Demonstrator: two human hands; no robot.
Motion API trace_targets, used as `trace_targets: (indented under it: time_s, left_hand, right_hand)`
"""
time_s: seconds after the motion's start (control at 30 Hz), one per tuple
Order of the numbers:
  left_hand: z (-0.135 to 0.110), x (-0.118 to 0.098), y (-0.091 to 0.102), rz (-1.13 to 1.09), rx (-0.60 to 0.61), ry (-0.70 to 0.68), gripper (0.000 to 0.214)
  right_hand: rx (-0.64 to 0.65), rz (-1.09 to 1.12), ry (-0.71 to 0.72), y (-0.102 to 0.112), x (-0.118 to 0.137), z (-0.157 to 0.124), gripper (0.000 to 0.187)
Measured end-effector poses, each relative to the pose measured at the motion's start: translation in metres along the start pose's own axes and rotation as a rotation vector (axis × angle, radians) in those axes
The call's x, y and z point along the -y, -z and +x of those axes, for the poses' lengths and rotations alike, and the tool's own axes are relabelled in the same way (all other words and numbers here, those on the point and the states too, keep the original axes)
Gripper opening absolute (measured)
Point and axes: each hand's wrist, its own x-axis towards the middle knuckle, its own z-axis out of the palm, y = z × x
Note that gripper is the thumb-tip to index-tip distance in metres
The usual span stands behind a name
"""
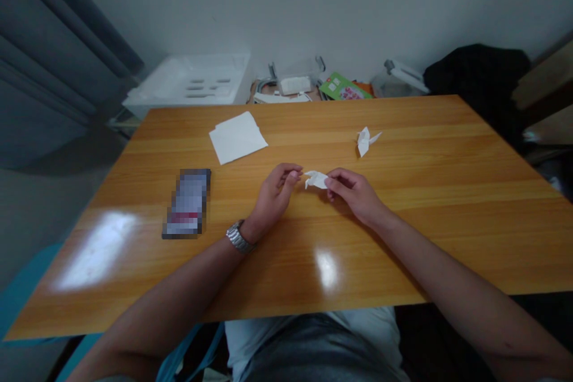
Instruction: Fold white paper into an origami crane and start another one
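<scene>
A small folded white paper crane (pixel 317 179) is held a little above the wooden table. My right hand (pixel 358 194) pinches its right end between thumb and fingers. My left hand (pixel 275 194), with a metal watch (pixel 239 237) on the wrist, has its fingers curled and thumb closed toward them. Its fingertips come right up to the crane's left point; whether they touch it I cannot tell. Farther back on the right, a second paper crane (pixel 364 141) rests on the table.
White paper sheets (pixel 238 137) lie at the back left of the table (pixel 286 274). A phone (pixel 188 203), blurred by pixels, lies to the left. Beyond the back edge are a white plastic tray (pixel 179 80), a green booklet (pixel 344 88) and a dark bundle (pixel 478 71).
</scene>
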Motion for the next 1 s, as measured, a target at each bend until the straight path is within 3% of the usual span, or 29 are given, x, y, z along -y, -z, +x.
trace_targets:
  time_s: [0.17, 0.27, 0.43, 0.7, 1.0]
  left_hand:
    - [-0.0032, 0.0027, -0.0025, -0.034, 0.201, -0.023, 0.035]
    - [-0.0039, 0.0024, -0.0040, -0.073, 0.260, 0.023, 0.033]
    - [-0.0017, 0.0043, -0.0028, -0.046, 0.217, 0.060, 0.029]
    - [-0.0016, 0.0034, -0.0021, 0.066, 0.150, 0.042, 0.025]
    - [-0.0030, -0.0017, -0.0018, 0.089, 0.196, 0.046, 0.034]
  right_hand:
    - [0.070, 0.025, -0.002, 0.0011, -0.0023, 0.0000, 0.028]
    - [0.077, 0.006, -0.004, 0.0021, -0.0025, 0.0005, 0.028]
    - [0.021, -0.107, 0.032, 0.0041, -0.0038, 0.0018, 0.027]
    - [0.047, -0.158, 0.019, 0.0026, -0.0027, -0.0004, 0.030]
    - [0.047, -0.272, 0.016, 0.0014, -0.0013, -0.0008, 0.037]
